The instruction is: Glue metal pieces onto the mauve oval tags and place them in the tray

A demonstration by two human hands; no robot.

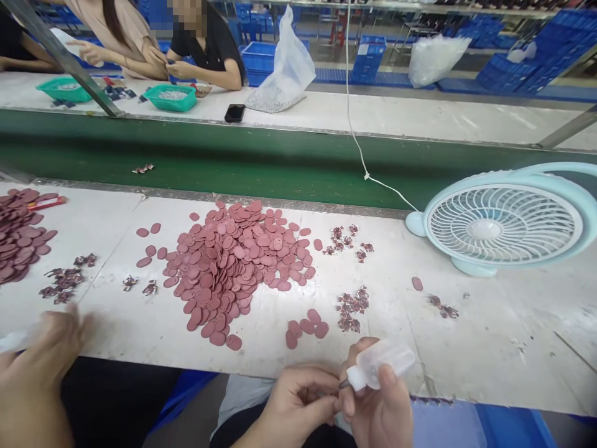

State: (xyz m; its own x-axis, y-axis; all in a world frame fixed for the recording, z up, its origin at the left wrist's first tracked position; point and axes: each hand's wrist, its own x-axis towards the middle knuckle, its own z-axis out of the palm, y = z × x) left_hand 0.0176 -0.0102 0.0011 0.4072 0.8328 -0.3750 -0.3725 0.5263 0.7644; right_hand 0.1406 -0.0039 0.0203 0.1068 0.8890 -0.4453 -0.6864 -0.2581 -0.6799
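Dull-red flat oval pieces [228, 255] heaped on table [261, 351]; light-blue round plastic fan [485, 229] right of them, by far edge; long green belt [261, 162] behind; translucent plastic bottle [385, 361] in right hand [385, 404], near edge.

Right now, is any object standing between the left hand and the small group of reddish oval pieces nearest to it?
No object visibly stands between the left hand and the oval pieces; only the near strip of the table lies there. The bottle, held in the right hand, is to the right of that path.
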